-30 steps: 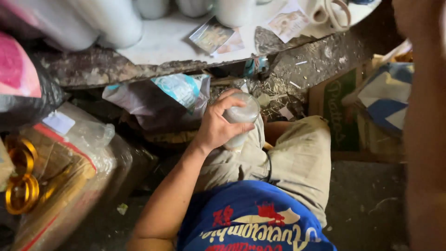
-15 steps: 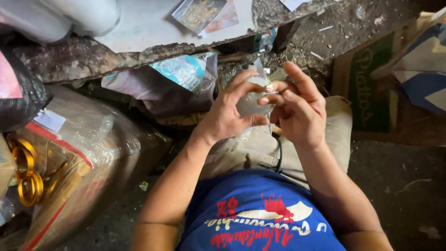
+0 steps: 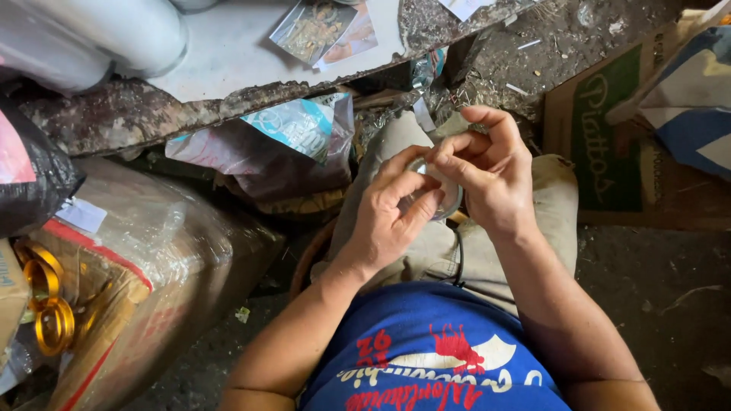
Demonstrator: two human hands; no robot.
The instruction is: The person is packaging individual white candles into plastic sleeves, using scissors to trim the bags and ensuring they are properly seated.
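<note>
A small clear round container (image 3: 442,199) sits between both hands over my lap. My left hand (image 3: 388,213) wraps around it from the left, thumb and fingers curled on its side. My right hand (image 3: 491,171) pinches at its top rim with bent fingers. Most of the container is hidden behind the fingers. I am seated, with beige trousers (image 3: 472,243) and a blue printed shirt (image 3: 434,350) below the hands.
A worn white tabletop (image 3: 251,53) with photo cards (image 3: 324,27) and white cylinders (image 3: 129,30) lies ahead. A plastic-wrapped carton (image 3: 145,274) and gold rings (image 3: 46,304) sit left. Crumpled bags (image 3: 282,144) hang under the table. Cardboard (image 3: 609,137) lies right.
My right hand came in and joined the left on the container. Both hands now sit closer together, and the view has tilted down slightly toward my lap.
</note>
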